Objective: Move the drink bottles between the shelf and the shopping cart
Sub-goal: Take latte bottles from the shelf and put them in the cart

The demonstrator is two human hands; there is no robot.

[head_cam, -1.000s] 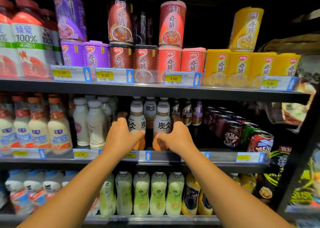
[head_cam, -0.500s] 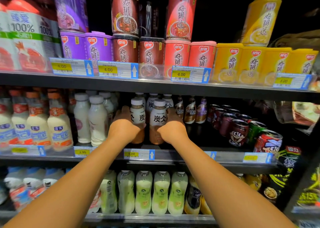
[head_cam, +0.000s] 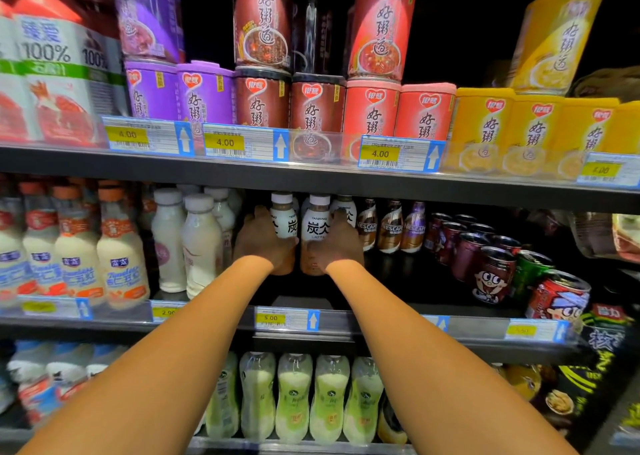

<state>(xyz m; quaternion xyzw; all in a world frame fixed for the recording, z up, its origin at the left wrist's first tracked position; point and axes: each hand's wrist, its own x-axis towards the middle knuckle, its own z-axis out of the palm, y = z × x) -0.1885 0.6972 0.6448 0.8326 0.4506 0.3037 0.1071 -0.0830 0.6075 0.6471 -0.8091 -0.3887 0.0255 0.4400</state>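
The left hand wraps around one latte bottle and the right hand around a second latte bottle, the two bottles upright and side by side, deep on the middle shelf (more of the same stand just behind). Nescafe bottles line up to the right, then dark cans; white milk bottles stand to the left. Porridge cups crowd the shelf above.

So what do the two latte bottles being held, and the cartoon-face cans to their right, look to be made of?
The latte bottles look like clear plastic: brown drink shows below a wrapped white label, under a matte white cap. The cartoon-face cans look like printed metal: glossy sides and a bright rolled rim. Neither is certain from sight alone.
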